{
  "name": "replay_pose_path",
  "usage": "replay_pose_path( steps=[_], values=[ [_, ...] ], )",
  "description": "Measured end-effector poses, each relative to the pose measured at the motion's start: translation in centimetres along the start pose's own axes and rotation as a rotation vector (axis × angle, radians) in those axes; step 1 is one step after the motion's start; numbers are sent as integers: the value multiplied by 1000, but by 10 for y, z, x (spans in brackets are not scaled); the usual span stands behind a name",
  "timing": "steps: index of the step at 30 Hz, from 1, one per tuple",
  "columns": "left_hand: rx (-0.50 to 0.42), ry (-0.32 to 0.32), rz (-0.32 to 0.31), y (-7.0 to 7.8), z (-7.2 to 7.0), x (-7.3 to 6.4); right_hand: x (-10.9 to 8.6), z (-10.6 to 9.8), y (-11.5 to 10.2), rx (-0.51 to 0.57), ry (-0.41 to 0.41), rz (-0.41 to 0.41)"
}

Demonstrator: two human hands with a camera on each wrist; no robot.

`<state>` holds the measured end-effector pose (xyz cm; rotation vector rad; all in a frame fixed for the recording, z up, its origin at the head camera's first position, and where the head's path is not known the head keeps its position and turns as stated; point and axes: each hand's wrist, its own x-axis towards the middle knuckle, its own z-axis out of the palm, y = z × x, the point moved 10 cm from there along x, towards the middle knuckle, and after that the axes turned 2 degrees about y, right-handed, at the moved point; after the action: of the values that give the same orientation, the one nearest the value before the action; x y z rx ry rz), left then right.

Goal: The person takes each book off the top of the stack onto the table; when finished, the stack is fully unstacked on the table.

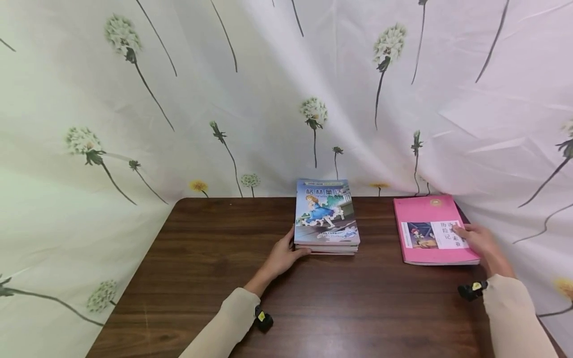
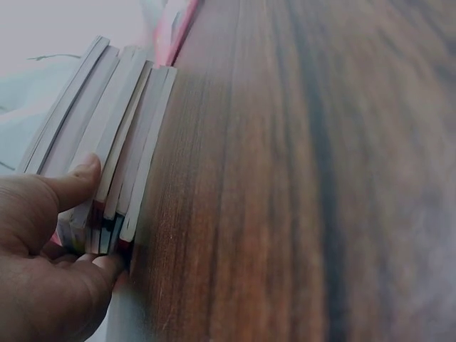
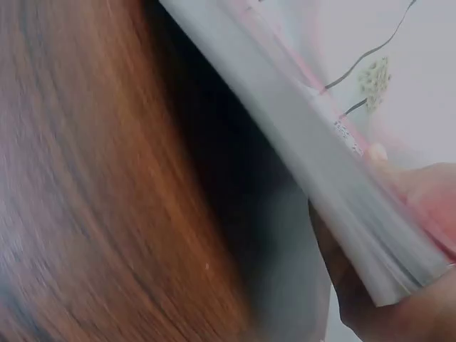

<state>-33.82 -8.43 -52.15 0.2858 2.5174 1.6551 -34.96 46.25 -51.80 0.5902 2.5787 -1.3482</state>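
Dark grained wood on the desk (image 1: 380, 308), smooth with a soft sheen. Smooth, slightly glossy paper on the stacked books (image 1: 326, 211) and the pink book (image 1: 429, 211), with matt page edges (image 2: 107, 121). Thin, wrinkled cloth in the backdrop (image 1: 268, 99); matt cloth in the 2 sleeves (image 1: 226, 318).

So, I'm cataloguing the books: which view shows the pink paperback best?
The head view: it shows nearly the whole front cover of the pink paperback, the right hand covering only part of one side. The right wrist view shows mostly its blurred page edges; the left wrist view, just a pink sliver near the top.
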Motion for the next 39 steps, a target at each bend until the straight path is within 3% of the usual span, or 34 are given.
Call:
replay_pose_path(
  steps=[10,18,23,27,31,39],
  values=[
    [-9,1,2,0,0,-1,5,-5,-6,-174,46,-51],
    [3,-8,17,0,2,-1,3,-2,-15,-222,156,-70],
    [13,-1,23,2,0,-3,0,-2,-28,-345,262,-176],
    [-1,2,6,0,0,-5,1,1,-28,-422,287,-198],
    [-6,4,4,0,0,-4,5,2,-23,-396,277,-152],
    [8,-2,13,-1,1,-3,10,-1,-22,-352,337,-123]
  ],
)
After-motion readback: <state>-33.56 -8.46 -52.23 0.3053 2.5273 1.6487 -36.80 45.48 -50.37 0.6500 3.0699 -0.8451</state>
